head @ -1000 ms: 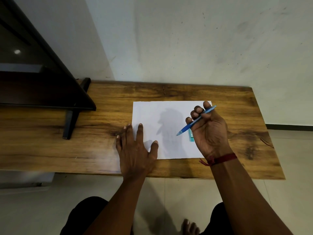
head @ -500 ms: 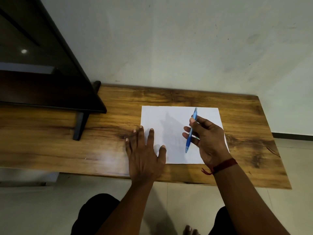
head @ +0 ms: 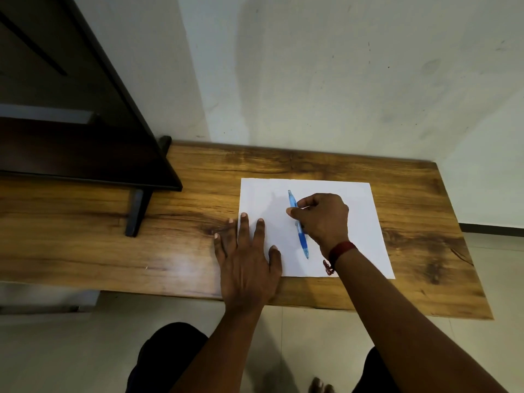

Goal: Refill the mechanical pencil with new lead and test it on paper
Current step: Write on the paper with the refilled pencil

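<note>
A white sheet of paper (head: 360,211) lies on the wooden table (head: 184,222). My right hand (head: 323,219) grips a blue mechanical pencil (head: 301,239) near its middle, low over the sheet. The pencil lies nearly lengthwise, tip toward me and cap end toward the wall. My left hand (head: 246,262) rests flat with fingers spread, pressing on the paper's left edge and the table. The teal lead case seen earlier is hidden.
A dark TV screen on a black stand foot (head: 136,214) occupies the table's left part. The wall runs along the far edge. The table's front edge is near my knees, with tiled floor below.
My right hand has turned the pencil from a slanted writing grip to lengthwise and lowered it toward the paper. The camera has shifted, so the table sits further right. My left hand stays flat.
</note>
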A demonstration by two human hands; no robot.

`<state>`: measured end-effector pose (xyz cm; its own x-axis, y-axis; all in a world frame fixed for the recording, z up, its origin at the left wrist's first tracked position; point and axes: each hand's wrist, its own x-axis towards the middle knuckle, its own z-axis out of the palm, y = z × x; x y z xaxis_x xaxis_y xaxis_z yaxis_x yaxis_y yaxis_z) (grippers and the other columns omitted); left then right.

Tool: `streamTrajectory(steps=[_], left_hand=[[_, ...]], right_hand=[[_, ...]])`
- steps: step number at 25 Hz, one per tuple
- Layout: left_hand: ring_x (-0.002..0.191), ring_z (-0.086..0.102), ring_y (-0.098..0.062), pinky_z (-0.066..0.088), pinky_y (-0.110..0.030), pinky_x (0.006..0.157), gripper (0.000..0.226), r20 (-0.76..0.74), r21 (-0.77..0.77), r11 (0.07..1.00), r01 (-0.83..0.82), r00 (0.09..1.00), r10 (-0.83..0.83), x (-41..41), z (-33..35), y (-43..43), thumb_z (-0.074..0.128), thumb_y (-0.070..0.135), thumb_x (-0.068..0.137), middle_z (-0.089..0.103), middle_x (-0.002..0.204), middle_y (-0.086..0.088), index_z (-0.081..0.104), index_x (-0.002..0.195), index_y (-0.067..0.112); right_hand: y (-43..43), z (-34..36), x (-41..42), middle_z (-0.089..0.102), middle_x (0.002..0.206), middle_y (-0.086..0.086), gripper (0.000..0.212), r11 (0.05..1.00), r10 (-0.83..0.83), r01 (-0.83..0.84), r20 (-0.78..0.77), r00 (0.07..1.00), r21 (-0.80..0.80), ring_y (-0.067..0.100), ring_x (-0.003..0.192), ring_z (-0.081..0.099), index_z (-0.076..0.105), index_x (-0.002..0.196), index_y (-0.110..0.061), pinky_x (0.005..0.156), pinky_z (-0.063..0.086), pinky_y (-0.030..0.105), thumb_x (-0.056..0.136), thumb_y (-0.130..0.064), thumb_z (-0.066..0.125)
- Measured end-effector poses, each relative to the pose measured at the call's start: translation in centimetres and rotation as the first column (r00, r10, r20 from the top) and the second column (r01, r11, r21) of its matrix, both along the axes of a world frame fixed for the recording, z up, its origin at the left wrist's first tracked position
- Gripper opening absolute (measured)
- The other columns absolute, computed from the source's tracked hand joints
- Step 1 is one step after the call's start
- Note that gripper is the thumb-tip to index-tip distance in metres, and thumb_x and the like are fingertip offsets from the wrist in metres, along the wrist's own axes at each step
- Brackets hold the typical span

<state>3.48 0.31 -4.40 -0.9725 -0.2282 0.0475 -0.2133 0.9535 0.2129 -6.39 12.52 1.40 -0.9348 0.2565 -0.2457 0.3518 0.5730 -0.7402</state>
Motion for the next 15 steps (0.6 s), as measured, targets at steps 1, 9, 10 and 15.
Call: streamTrajectory(steps=[1,9,10,15], left_hand=[[0.143,0.023,-0.032,0.013,-0.054,0.117,0.064,0.001,-0.003,1.000,0.000,1.000,0.000,0.0,-0.1,0.0,0.031,0.058,0.088,0.030,0.155,-0.009,0.035,0.144,0.027],[0.141,0.027,-0.031,0.015,-0.054,0.116,0.065,0.001,-0.012,1.000,-0.013,1.000,0.013,-0.1,-0.4,-0.1,0.036,0.059,0.086,0.035,0.153,-0.009,0.035,0.143,0.028],[0.140,0.028,-0.031,0.015,-0.054,0.116,0.065,0.002,-0.012,1.000,-0.014,1.000,0.014,-0.2,-0.6,-0.2,0.036,0.059,0.086,0.035,0.152,-0.009,0.035,0.143,0.028],[0.141,0.028,-0.030,0.015,-0.053,0.115,0.065,0.002,-0.002,1.000,-0.004,1.000,0.004,-0.4,-0.7,-0.4,0.034,0.062,0.086,0.035,0.152,-0.007,0.035,0.143,0.030]], right_hand=[[-0.1,-0.3,-0.1,0.073,0.089,0.002,0.027,0.995,0.005,-0.003,-0.018,1.000,0.101,0.015,0.070,0.064,0.074,0.087,-0.012,0.071,0.052,0.026,0.072,-0.033,0.082],[0.3,-2.6,-0.2,0.071,0.093,0.004,0.032,0.970,0.040,-0.034,-0.021,0.999,0.240,0.014,0.076,0.059,0.071,0.092,-0.012,0.071,0.042,0.023,0.073,-0.036,0.081],[0.4,-2.9,-0.2,0.071,0.092,0.003,0.032,0.971,0.032,-0.027,-0.018,0.999,0.237,0.014,0.076,0.058,0.071,0.092,-0.012,0.070,0.041,0.023,0.073,-0.036,0.081],[0.7,-2.9,0.0,0.070,0.093,0.001,0.034,0.979,0.006,0.003,-0.044,0.999,0.205,0.009,0.068,0.054,0.068,0.092,-0.015,0.060,0.032,0.014,0.073,-0.041,0.079]])
